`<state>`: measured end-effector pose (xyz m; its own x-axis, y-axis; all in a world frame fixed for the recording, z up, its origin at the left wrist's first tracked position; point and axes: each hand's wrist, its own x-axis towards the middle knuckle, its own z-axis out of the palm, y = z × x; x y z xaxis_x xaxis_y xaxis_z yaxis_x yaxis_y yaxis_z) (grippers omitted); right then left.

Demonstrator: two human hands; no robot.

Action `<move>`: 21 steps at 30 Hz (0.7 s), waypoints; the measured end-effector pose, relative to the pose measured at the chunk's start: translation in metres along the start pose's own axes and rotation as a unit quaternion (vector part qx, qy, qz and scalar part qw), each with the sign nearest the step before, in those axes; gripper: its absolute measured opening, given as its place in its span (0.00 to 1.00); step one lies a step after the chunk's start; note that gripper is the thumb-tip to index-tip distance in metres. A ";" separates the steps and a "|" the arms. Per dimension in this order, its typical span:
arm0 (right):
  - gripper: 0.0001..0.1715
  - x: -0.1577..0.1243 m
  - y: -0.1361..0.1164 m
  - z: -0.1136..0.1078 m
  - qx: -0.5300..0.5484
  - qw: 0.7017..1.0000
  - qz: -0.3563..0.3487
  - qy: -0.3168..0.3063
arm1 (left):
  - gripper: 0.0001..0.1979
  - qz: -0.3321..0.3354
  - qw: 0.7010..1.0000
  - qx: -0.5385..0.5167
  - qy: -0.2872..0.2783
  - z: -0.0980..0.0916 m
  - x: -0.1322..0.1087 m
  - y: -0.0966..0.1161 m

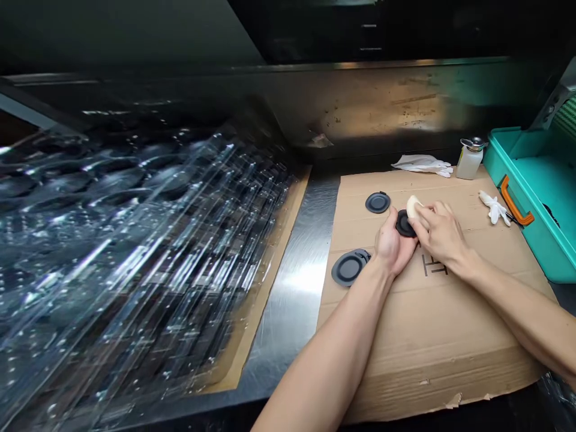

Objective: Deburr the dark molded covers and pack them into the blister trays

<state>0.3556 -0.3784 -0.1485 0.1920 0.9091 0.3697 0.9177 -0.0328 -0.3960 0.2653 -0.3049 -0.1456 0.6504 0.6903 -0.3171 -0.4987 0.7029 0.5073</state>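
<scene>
My left hand [392, 243] is closed around the edge of a round black disc-shaped part [404, 224], held above the cardboard sheet. In my right hand [440, 233] is a pale cream pad [413, 207], pinched in the fingers and touching the disc. Part of the disc is hidden behind the pad and fingers. To the left of my hands lie a small dark round part [377, 202] and a larger oval dark part [349, 268] with a round recess, both flat on the cardboard [405, 342].
Stacked clear plastic trays [135, 240] fill the left side. At the back right are a bottle with a metal top [470, 159] and a white glove [423, 163]. A teal bin [517, 186] with an orange-handled tool [515, 201] and a crumpled white cloth [495, 208] are at right.
</scene>
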 end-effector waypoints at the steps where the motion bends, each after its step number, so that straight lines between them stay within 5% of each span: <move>1: 0.24 0.001 0.001 -0.002 -0.007 1.000 -0.004 -0.005 | 0.25 0.000 1.000 0.001 0.006 0.000 0.000 0.000; 10: 0.22 0.000 0.014 -0.007 -0.040 0.997 -0.057 -0.010 | 0.26 -0.015 1.000 -0.012 0.021 -0.001 0.001 -0.001; 17: 0.22 0.018 0.068 -0.021 0.026 0.992 0.076 0.095 | 0.27 -0.037 0.999 -0.003 -0.013 0.001 -0.005 0.003; 21: 0.25 0.024 0.078 -0.028 0.111 0.973 0.139 0.147 | 0.26 -0.033 0.999 0.007 -0.006 0.000 -0.002 0.005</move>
<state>0.4411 -0.3711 -0.1470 0.5426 0.7191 0.4342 0.7249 -0.1397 -0.6745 0.2615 -0.3035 -0.1424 0.6888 0.6400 -0.3405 -0.4465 0.7446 0.4963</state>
